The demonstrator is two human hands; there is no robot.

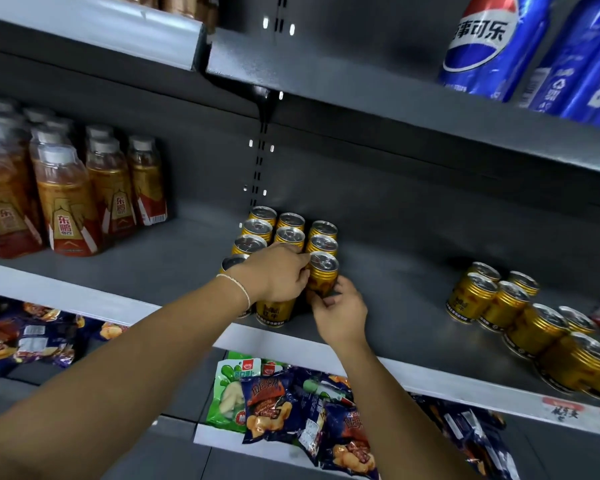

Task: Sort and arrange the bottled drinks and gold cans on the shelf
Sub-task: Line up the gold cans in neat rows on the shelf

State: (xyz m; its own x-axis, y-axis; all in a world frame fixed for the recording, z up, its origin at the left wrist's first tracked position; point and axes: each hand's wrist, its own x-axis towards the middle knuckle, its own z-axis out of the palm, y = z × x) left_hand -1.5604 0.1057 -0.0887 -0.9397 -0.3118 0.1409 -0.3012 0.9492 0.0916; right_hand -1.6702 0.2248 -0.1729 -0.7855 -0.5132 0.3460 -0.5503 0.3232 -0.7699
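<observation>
Grey metal shelf (413, 289): gold metal can (323, 273) upright between left hand (281, 275), at its left side, and right hand (340, 311), at its base. Packed block of gold cans (288, 233) just behind both hands. White-capped amber plastic bottles (70, 199) well left of left hand. Loose group of gold cans (534, 323) well right of right hand. Blue cola cans (492, 46) one shelf up, above right hand. Foil snack packets (291, 403) one shelf down, below hands

We grip one gold can (323, 271) with both hands: our left hand (279, 273) curls against its left side, and our right hand (338, 311) pinches its base from the near side. It stands upright on the shelf (395, 292), touching the block of gold cans (290, 233). Bottled drinks (66, 202) stand far left; loose gold cans (520, 317) cluster right.
</observation>
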